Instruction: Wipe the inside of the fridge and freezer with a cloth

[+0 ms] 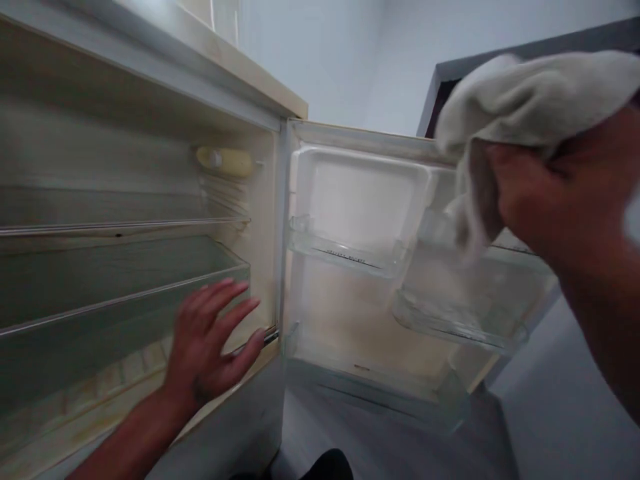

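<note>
Here, right hand [550, 193] is closed around a crumpled off-white cloth rag [520, 100], held up near the top edge of the open white fridge door [360, 200]. Left hand [210, 340] is open, fingers spread, resting at the front bottom edge of the small white fridge [150, 87], just under the clear glass shelves [100, 293].

A pale worktop [225, 52] runs across the top left — white wall [325, 53] behind, grey floor [550, 407] below.
</note>
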A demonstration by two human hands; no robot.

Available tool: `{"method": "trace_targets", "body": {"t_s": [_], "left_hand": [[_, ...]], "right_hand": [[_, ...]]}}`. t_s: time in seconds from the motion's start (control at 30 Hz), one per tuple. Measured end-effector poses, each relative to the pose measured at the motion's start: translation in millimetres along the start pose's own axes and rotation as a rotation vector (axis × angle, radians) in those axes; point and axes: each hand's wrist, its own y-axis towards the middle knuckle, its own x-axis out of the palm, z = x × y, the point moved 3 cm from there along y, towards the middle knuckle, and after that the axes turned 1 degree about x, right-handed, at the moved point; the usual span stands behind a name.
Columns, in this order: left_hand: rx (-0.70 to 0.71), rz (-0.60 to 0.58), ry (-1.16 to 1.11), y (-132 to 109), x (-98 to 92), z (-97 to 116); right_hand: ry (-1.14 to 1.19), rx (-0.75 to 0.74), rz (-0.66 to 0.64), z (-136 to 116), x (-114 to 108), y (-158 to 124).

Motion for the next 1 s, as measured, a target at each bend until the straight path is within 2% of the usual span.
{"method": "trace_targets", "body": {"t_s": [0.07, 0.1, 0.13, 0.2, 0.27, 0.33, 0.47, 0.5, 0.53, 0.6, 0.63, 0.7, 0.8, 0.87, 0.93, 1.0], "left_hand": [[0.002, 0.08, -0.089, 55.9, 23.5, -3.1], [-0.104, 0.116, -0.168, 77.8, 35.1, -8.4], [-0.239, 0.164, -0.291, 93.3, 46.3, -14.9], [-0.445, 0.191, -0.546, 105.3, 69.8, -24.8], [-0.535, 0.141, -0.7, 97.8, 91.5, -27.4], [-0.531, 0.068, -0.687, 81.1, 107.9, -23.4], [-0.448, -0.021, -0.44, 56.0, 126.9, -10.5], [-0.44, -0.023, -0.419, 53.7, 130.1, -8.7], [-0.444, -0.016, -0.423, 52.5, 132.8, -7.7], [-0.483, -0.002, -0.469, 51.3, 136.9, -7.8], [-0.512, 0.002, -0.493, 50.7, 138.2, -8.4], [-0.545, -0.002, -0.525, 49.6, 139.5, -8.8], [-0.543, -0.013, -0.534, 48.3, 139.4, -8.5], [-0.543, -0.022, -0.528, 47.8, 138.9, -8.6], [-0.536, -0.032, -0.526, 47.2, 138.2, -8.0], [-0.528, -0.038, -0.53, 46.3, 137.6, -7.0]], "right_hand": [[-0.124, -0.175, 0.051, -22.7, 22.9, 34.4], [-0.139, -0.195, 0.019, -33.2, 39.5, 47.5], [-0.138, -0.171, -0.047, -41.5, 58.3, 57.8], [-0.181, -0.059, -0.136, -50.5, 94.1, 69.9], [-0.339, -0.033, -0.14, -52.1, 119.4, 74.6], [-0.533, -0.168, -0.107, -50.2, 131.4, 77.6], [-0.802, -0.435, 0.015, -35.6, 127.6, 88.0], [-0.836, -0.494, 0.001, -30.3, 127.3, 89.4], [-0.852, -0.568, -0.07, -24.7, 129.7, 88.6], [-0.801, -0.691, -0.32, -12.2, 140.6, 79.5], [-0.741, -0.704, -0.431, -6.1, 146.6, 72.5], [-0.587, -0.645, -0.538, 3.5, 155.9, 58.1], [-0.357, -0.54, -0.534, 8.7, 161.9, 41.5], [-0.254, -0.539, -0.54, 6.9, 163.4, 34.7], [-0.233, -0.555, -0.546, 4.0, 164.9, 32.6], [-0.307, -0.541, -0.542, 2.0, 166.6, 36.5]]}}
